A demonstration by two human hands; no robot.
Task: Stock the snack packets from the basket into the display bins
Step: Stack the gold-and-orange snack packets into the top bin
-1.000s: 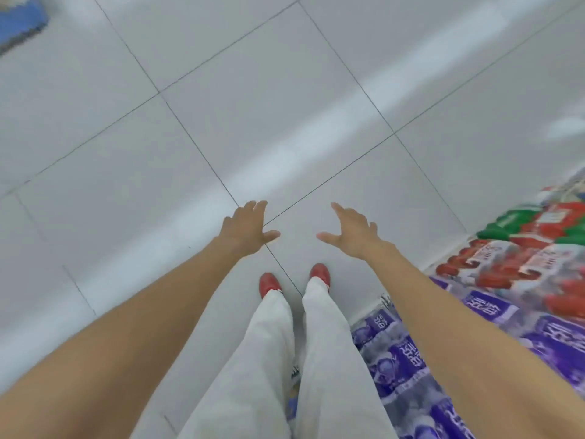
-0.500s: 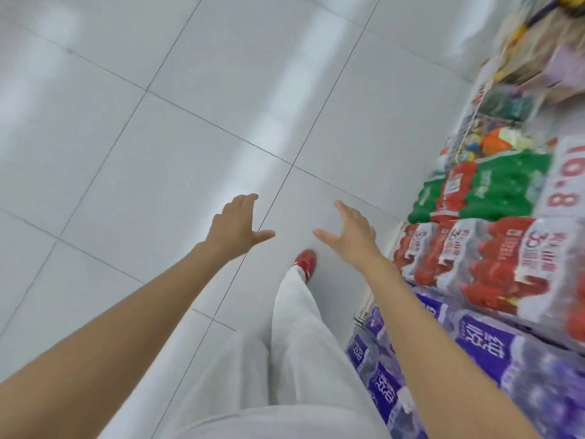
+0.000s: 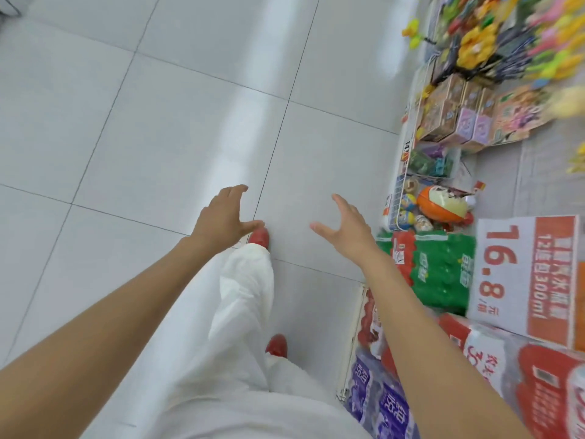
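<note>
My left hand (image 3: 223,220) and my right hand (image 3: 346,226) are stretched out in front of me over the white tiled floor, fingers relaxed and spread, holding nothing. No basket and no snack packets from it are in view. To the right stands a white wire display bin (image 3: 399,198) with toy eggs and small items, about a hand's width right of my right hand. Above it sit boxed goods (image 3: 459,112) and blurred colourful toys (image 3: 493,36).
Shrink-wrapped drink packs line the floor on the right: green (image 3: 443,270), red (image 3: 538,384) and purple (image 3: 383,403). A price sign reading 16.8 (image 3: 522,277) leans on them. My white trouser legs and red shoes (image 3: 259,237) are below. Open tiled floor (image 3: 142,137) lies left and ahead.
The view has swung right and forward along the aisle as I step. The wire bin and toy shelves have come into view. Both hands stay out, holding nothing.
</note>
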